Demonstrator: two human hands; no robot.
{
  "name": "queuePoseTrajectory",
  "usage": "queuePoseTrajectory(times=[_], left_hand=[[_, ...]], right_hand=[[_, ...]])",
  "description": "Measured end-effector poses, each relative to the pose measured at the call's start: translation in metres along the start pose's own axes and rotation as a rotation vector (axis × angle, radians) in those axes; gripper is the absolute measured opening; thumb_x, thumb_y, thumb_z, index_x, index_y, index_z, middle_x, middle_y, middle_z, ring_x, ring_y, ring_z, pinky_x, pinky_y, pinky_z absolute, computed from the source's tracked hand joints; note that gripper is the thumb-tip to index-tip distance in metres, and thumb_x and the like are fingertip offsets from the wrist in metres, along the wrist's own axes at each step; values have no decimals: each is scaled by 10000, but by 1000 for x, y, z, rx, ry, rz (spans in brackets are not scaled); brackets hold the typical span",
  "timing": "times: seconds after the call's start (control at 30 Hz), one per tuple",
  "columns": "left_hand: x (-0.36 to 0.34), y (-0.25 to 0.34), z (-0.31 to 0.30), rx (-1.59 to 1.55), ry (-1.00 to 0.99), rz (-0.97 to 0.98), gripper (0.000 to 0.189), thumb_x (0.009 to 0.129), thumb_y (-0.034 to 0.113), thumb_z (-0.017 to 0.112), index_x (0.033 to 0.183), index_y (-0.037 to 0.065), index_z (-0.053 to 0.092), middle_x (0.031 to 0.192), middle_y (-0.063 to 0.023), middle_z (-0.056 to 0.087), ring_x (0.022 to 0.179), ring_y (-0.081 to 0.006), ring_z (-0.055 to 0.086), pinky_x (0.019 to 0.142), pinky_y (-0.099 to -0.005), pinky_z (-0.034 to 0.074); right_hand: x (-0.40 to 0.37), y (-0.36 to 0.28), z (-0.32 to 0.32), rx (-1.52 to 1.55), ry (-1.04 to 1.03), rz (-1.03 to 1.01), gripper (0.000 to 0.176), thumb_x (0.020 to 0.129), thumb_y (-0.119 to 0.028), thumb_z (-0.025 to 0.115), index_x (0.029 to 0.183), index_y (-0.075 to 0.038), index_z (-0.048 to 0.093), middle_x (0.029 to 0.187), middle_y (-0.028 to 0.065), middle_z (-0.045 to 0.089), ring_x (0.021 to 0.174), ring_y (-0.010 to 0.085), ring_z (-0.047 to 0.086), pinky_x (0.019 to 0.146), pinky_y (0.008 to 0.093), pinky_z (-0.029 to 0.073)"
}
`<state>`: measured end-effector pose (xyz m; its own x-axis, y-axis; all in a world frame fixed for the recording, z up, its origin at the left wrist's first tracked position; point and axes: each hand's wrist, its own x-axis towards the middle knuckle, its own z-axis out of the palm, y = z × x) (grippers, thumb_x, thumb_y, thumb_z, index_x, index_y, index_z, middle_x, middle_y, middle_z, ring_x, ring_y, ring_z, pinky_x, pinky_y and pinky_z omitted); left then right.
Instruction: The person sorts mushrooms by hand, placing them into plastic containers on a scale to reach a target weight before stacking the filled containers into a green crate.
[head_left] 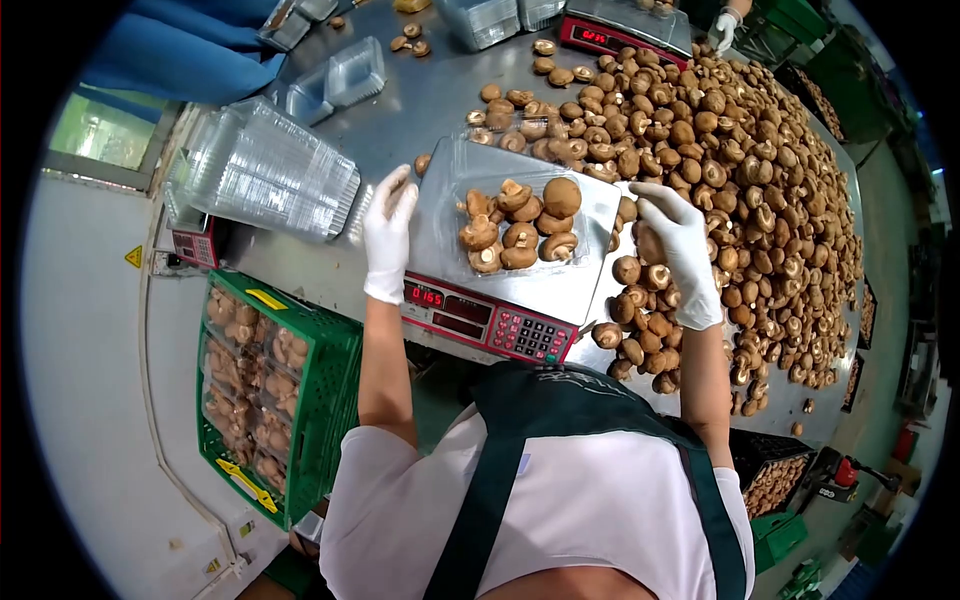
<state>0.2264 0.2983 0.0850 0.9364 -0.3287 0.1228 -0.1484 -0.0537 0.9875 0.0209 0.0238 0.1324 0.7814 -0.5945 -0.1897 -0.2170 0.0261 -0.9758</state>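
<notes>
Clear plastic tray of brown-capped mushrooms (575, 262): located on the metal platform (590, 290) of a red-framed electronic scale (485, 322), between the two white-gloved hands. Some mushrooms lie cap up, others show pale stems. The display reads 0165 (red digits, legible).

Left hand (388, 235): at the platform's left edge, just beside the tray. The fingers are extended and loosely open, with nothing seen in their hold. Contact with the platform edge cannot be confirmed.

Right hand (682, 255): off the platform's right edge, apart from the tray, over loose mushrooms. The fingers are extended and slightly parted, pointing towards the scale, with no item seen gripped. A mushroom lies close by the palm (whether they touch cannot be told).

Surroundings: a large heap of loose brown mushrooms (750, 190) covers the steel tabletop (430, 75) to the right. A nested stack of clear plastic containers (275, 170) lies to the left. Below that stands a green plastic crate (330, 375) holding packed mushrooms. Another person's gloved hand (722, 32) is near a second red-framed scale (625, 38) at the far side.
</notes>
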Motion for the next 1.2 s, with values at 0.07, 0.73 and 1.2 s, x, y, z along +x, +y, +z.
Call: queuePoseTrajectory(times=[0.07, 0.73, 1.2], left_hand=[[15, 9, 3, -77, -3, -104, 370, 889, 171, 564, 1220, 8, 526, 1201, -82, 547, 1082, -169, 530, 922, -289, 411], [86, -10, 59, -144, -172, -482, 374, 873, 279, 581, 1184, 78, 532, 1129, -55, 555, 989, -205, 544, 826, -343, 460], [66, 22, 49, -358, -210, -203, 485, 917, 313, 497, 1303, 32, 413, 1198, -134, 547, 1054, -235, 541, 880, -341, 410]], right_hand=[[-8, 0, -13, 35, 47, 22, 245, 869, -155, 592, 1066, -15, 632, 783, -6, 605, 677, 52, 536, 620, 182, 422], [17, -2, 54, -778, -78, -689, 526, 695, -162, 716, 1186, -65, 554, 959, 137, 642, 833, 228, 642, 742, 311, 506], [5, 6, 56, -947, -207, -683, 437, 727, -151, 713, 1141, -86, 590, 1082, 133, 626, 840, 219, 640, 712, 295, 513]])
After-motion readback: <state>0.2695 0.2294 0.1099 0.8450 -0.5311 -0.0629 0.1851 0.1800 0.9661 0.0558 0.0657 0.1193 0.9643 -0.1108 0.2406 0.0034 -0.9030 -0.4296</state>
